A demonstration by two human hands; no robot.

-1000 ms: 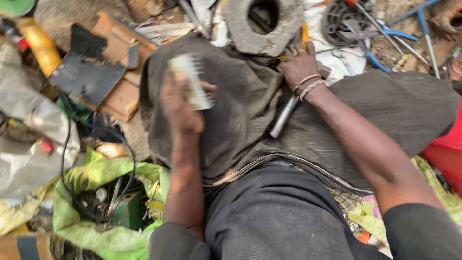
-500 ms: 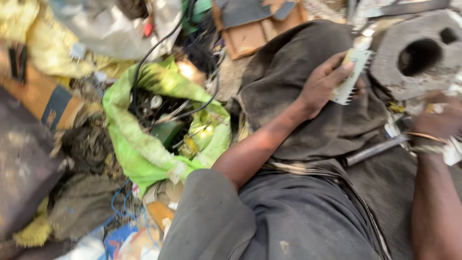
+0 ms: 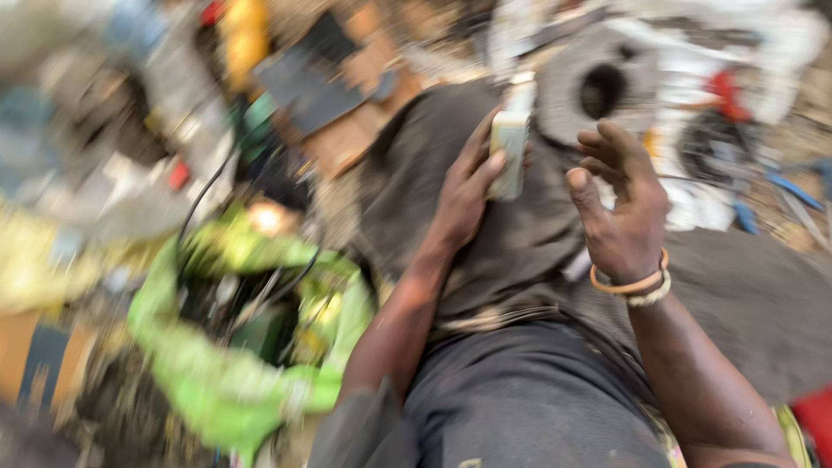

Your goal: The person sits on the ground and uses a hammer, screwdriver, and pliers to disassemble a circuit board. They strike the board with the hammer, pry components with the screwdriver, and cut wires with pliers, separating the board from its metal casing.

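Both forearms are bare. The right wrist wears an orange bangle [image 3: 631,282] and a pale beaded bracelet [image 3: 652,297] just below it. Dark grey sleeves [image 3: 364,429] begin at the upper arms. Dusty dark grey trousers [image 3: 529,399] cover the lap, blurred.

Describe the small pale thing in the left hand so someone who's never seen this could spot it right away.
Start at the grey round part with a dark hole near the top. Just left of it, over the dark cloth, the left hand holds a small pale block. It is the only light, upright slab among grey things.
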